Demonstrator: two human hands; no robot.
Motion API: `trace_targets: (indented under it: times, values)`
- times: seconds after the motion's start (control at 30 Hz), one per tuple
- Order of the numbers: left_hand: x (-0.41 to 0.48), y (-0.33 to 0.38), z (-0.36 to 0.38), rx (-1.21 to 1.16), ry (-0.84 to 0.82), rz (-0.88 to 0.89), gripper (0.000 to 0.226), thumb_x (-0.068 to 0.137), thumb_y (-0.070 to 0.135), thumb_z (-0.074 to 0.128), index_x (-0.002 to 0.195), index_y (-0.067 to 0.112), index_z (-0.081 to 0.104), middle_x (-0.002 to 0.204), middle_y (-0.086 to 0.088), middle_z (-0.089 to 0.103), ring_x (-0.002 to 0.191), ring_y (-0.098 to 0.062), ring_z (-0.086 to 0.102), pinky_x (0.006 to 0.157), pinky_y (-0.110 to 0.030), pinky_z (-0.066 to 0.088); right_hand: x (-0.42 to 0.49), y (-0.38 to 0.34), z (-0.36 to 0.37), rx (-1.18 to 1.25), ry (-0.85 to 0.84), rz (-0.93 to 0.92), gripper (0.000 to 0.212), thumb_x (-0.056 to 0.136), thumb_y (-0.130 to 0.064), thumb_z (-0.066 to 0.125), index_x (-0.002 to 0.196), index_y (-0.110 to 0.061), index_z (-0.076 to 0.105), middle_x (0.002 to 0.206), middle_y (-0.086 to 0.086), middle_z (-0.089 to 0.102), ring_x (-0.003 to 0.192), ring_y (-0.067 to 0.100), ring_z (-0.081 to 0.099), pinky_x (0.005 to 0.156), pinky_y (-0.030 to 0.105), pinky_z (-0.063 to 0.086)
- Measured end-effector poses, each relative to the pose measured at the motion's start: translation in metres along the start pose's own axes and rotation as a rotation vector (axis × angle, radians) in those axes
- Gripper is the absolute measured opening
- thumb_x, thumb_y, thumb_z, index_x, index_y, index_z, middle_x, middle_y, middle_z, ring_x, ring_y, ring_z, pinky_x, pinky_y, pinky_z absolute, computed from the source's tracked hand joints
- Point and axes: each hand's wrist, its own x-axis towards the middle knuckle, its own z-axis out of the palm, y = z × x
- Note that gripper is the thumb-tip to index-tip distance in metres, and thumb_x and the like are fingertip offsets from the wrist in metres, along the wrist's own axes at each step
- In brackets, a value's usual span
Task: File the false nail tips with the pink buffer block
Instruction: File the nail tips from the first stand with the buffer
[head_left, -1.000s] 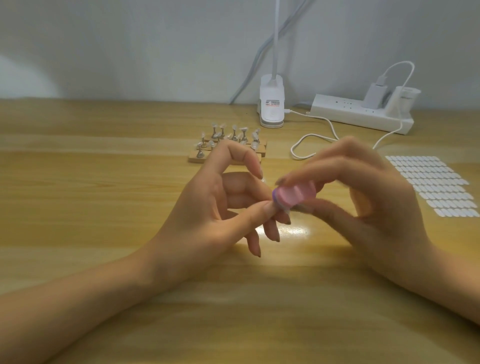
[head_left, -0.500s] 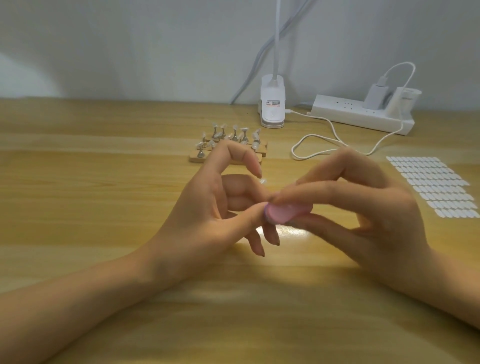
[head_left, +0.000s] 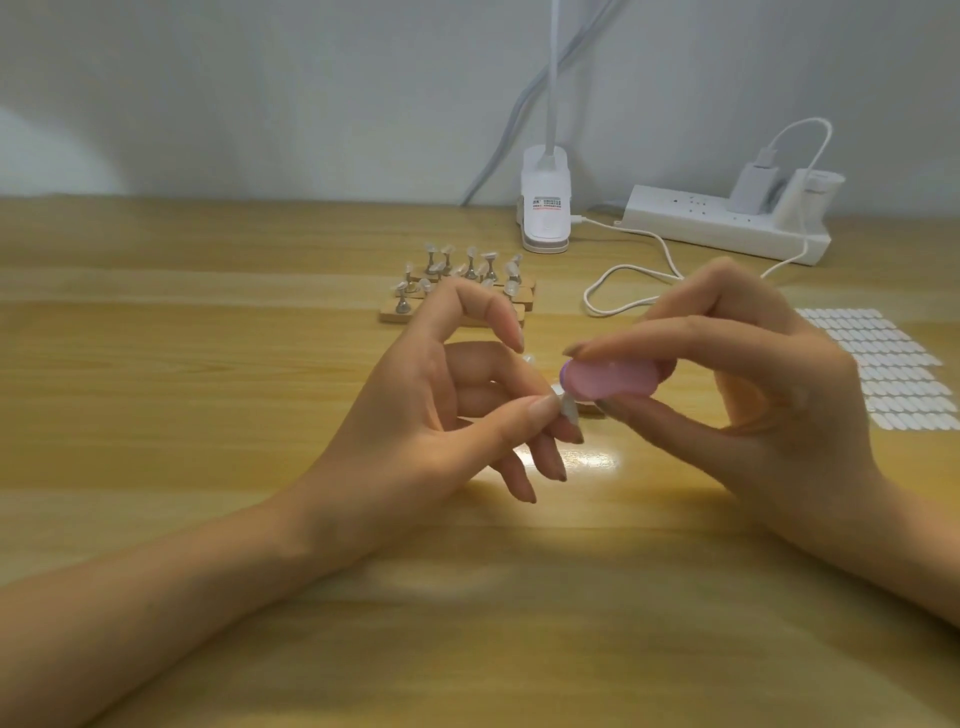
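Pink buffer block (head_left: 610, 380): held in the air over the wooden table (head_left: 208, 374), right of centre. Its rounded pink face is turned toward the camera, and a purple layer is seen at its left end. The outline is slightly blurred.
Right hand (head_left: 769, 400): closed in a pinch on the block, with the index finger laid along the top and the thumb pressed underneath. The other fingers are curled behind.
False nail tip (head_left: 567, 409): a small whitish piece, seen just below the block's lower left end. Whether the two touch cannot be told.
Left hand (head_left: 415, 415): the tip is pinched between the thumb and a finger behind it. The index finger is arched above, apart from the tip, and two fingers are pointed down toward the table.
Nail stands (head_left: 457, 273): a cluster of small metal stands on wooden bases, topped with clear tips, set on the table behind the left hand.
Clip lamp (head_left: 545, 208): white, placed at the back of the table by the wall, its neck cut off by the top edge.
Power strip (head_left: 722, 228): white, just right of the lamp, with a charger plugged in.
White cable (head_left: 623, 283): looped on the table between the lamp and the right hand.
Sheet of white tabs (head_left: 893, 374): laid flat at the right edge, partly hidden by the right hand.
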Motion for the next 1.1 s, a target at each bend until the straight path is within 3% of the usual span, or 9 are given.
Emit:
trace_targets:
  times: [0.17, 0.37, 0.63, 0.8, 0.9, 0.97, 1.1]
  values:
    - [0.001, 0.001, 0.000, -0.024, -0.004, 0.000, 0.033, 0.084, 0.009, 0.068, 0.101, 0.015, 0.040, 0.076, -0.008, 0.070, 0.061, -0.024, 0.071, 0.051, -0.027, 0.054, 0.000, -0.005, 0.005, 0.016, -0.037, -0.036, 0.023, 0.087, -0.020, 0.074, 0.109, -0.019, 0.068, 0.087, 0.010, 0.056, 0.078, 0.017, 0.059, 0.072, 0.025, 0.049]
    - [0.001, 0.001, -0.001, -0.012, -0.004, -0.005, 0.033, 0.088, -0.001, 0.066, 0.101, 0.014, 0.039, 0.077, -0.009, 0.071, 0.062, -0.024, 0.071, 0.052, -0.027, 0.054, 0.002, -0.006, 0.005, 0.007, -0.027, -0.023, 0.023, 0.087, -0.021, 0.073, 0.109, -0.019, 0.068, 0.086, 0.007, 0.055, 0.078, 0.013, 0.057, 0.074, 0.021, 0.047]
    - [0.001, 0.000, -0.001, -0.007, -0.010, -0.005, 0.031, 0.087, 0.001, 0.064, 0.101, 0.014, 0.040, 0.077, -0.009, 0.071, 0.062, -0.024, 0.071, 0.052, -0.028, 0.054, -0.001, -0.007, 0.006, -0.002, -0.038, -0.035, 0.024, 0.086, -0.017, 0.078, 0.108, -0.019, 0.069, 0.087, 0.007, 0.055, 0.078, 0.014, 0.057, 0.073, 0.021, 0.048]
    - [0.002, 0.000, -0.002, 0.033, -0.011, -0.005, 0.033, 0.089, 0.003, 0.067, 0.100, 0.015, 0.038, 0.078, -0.006, 0.074, 0.063, -0.021, 0.070, 0.057, -0.027, 0.055, 0.002, 0.005, 0.000, 0.019, 0.021, 0.062, 0.022, 0.088, -0.023, 0.072, 0.109, -0.020, 0.069, 0.090, 0.009, 0.058, 0.081, 0.020, 0.058, 0.075, 0.030, 0.049]
    - [0.002, 0.002, -0.001, 0.101, -0.004, 0.026, 0.034, 0.088, 0.014, 0.072, 0.100, 0.018, 0.041, 0.082, -0.003, 0.076, 0.061, -0.011, 0.064, 0.058, -0.018, 0.049, 0.002, 0.010, 0.001, 0.080, 0.068, 0.127, 0.021, 0.089, -0.025, 0.071, 0.109, -0.022, 0.069, 0.093, 0.006, 0.061, 0.083, 0.024, 0.057, 0.073, 0.035, 0.049]
    - [0.002, 0.002, -0.001, 0.112, 0.018, 0.018, 0.034, 0.089, 0.011, 0.073, 0.104, 0.018, 0.044, 0.085, -0.004, 0.076, 0.058, -0.006, 0.059, 0.053, -0.014, 0.045, 0.001, 0.010, 0.003, 0.103, 0.068, 0.133, 0.020, 0.089, -0.024, 0.071, 0.109, -0.022, 0.069, 0.095, 0.004, 0.062, 0.084, 0.025, 0.057, 0.072, 0.038, 0.048]
    - [0.003, 0.000, -0.002, 0.055, 0.038, -0.001, 0.034, 0.086, 0.007, 0.070, 0.113, 0.017, 0.051, 0.094, -0.008, 0.077, 0.074, -0.018, 0.073, 0.051, -0.024, 0.053, -0.002, 0.010, 0.002, 0.089, 0.038, 0.126, 0.020, 0.090, -0.024, 0.070, 0.109, -0.019, 0.070, 0.097, 0.011, 0.062, 0.085, 0.026, 0.058, 0.073, 0.040, 0.048]
